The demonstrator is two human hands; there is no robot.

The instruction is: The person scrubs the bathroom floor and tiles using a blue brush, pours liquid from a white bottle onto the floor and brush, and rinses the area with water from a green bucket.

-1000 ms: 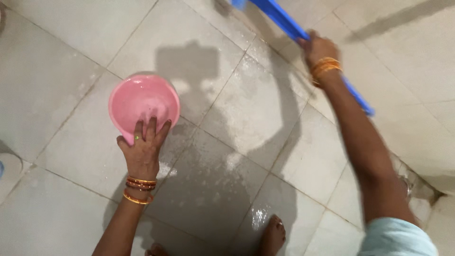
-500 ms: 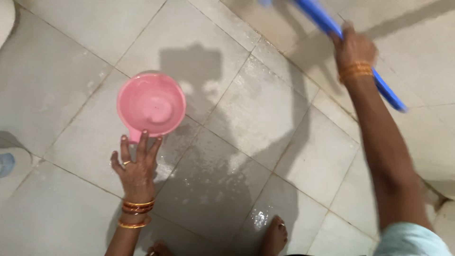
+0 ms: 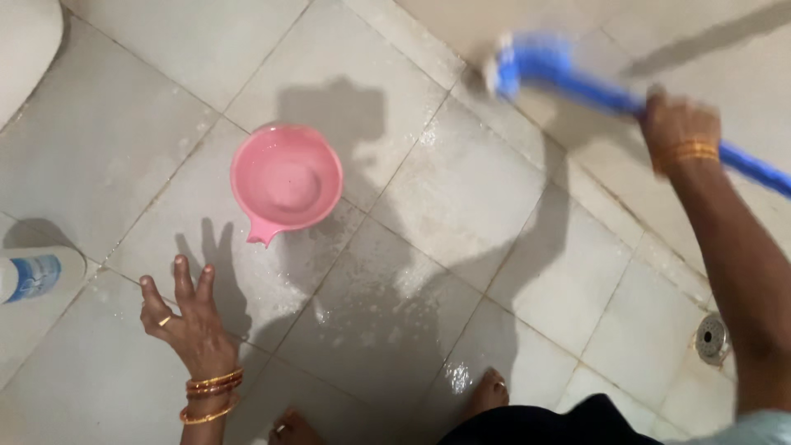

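- My right hand (image 3: 677,124), upper right of the frame, is clenched round the blue brush (image 3: 527,66) handle; the blurred brush head sits at top centre on the wet floor (image 3: 461,198).
- My left hand (image 3: 185,317), lower left, is released, fingers spread, holding nothing; I cannot tell whether it touches the tiles.
- The pink mug (image 3: 286,180) stands upright on the floor, left of centre, its short handle pointing toward the lower left, apart from my left hand.
- To scrub well, I judge it best to keep a firm grip, press the bristles flat and work along the grout lines where grime gathers.
- I also judge the wet tiles slippery, so my 2 bare feet (image 3: 486,395), at the bottom edge, should stay planted.
- A drain (image 3: 711,338) lies at the lower right.
- A white bottle (image 3: 37,276) lies on its side at the left edge, bearing a blue label; its print is too small to tell.
- A white rounded fixture (image 3: 25,41) fills the upper left corner.
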